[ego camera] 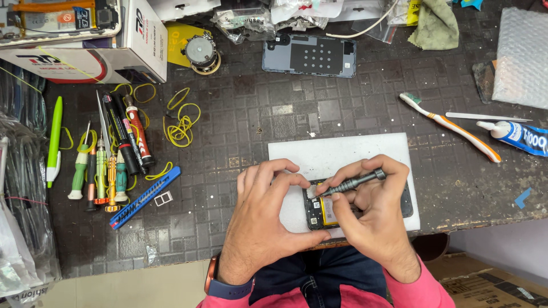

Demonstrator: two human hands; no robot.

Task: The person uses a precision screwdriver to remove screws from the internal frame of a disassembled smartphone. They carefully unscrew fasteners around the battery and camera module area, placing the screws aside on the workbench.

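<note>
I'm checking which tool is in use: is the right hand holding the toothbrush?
No, the right hand grips a grey metal screwdriver over the opened phone, while the toothbrush lies untouched on the mat.

Screwdriver (353, 181) on opened phone (322, 210) — both hands

Both hands cover most of the opened phone (326, 212), so only its battery and a strip of the frame show. The screwdriver (349, 183) tip is too small to tell. The glue tube (516, 137) and bubble wrap (522, 57) run off the right edge.
</note>
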